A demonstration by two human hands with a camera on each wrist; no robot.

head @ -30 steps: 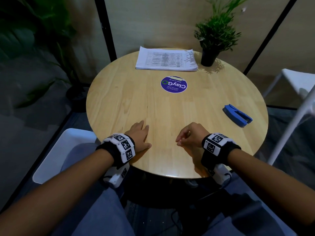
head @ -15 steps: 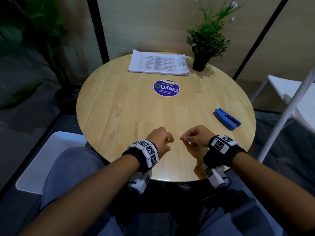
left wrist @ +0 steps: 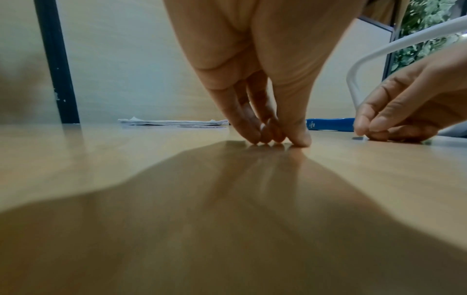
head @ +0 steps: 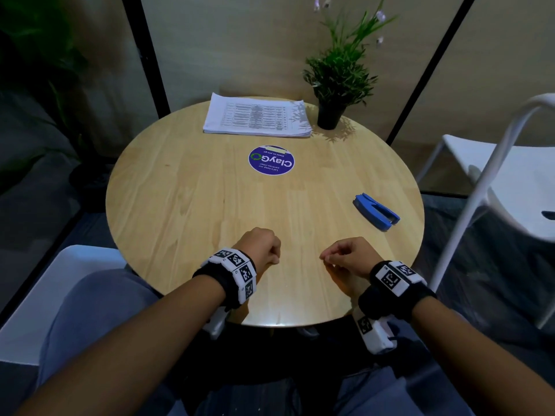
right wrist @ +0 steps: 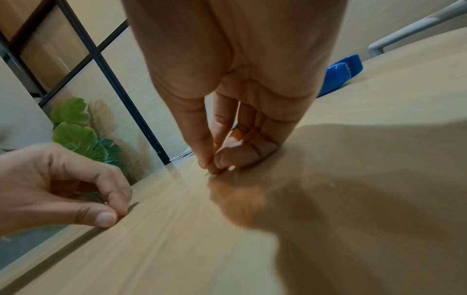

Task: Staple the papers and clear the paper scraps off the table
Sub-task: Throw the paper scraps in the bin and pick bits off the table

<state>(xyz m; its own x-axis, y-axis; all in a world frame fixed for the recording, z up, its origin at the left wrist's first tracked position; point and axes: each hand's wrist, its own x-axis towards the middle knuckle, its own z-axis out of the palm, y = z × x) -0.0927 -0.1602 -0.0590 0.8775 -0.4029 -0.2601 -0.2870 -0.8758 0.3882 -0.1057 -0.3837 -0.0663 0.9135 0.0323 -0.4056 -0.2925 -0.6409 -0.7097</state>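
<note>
A stack of printed papers lies at the far edge of the round wooden table. The blue stapler lies at the right, beyond my right hand. Both hands sit at the near edge, a short gap between them. My left hand is curled, its bunched fingertips touching the wood, and no scrap shows between them. My right hand pinches thumb against forefinger on the tabletop. A tiny pale paper scrap shows at that pinch, also visible as the scrap in the left wrist view.
A potted plant stands at the back right beside the papers. A round purple sticker is stuck to the table's middle. A white chair stands at the right, and a white seat is under me at the left.
My left hand, flat on the table a second ago, has curled into a bunch and slid right toward the right hand. The right hand stays pinched in place.
</note>
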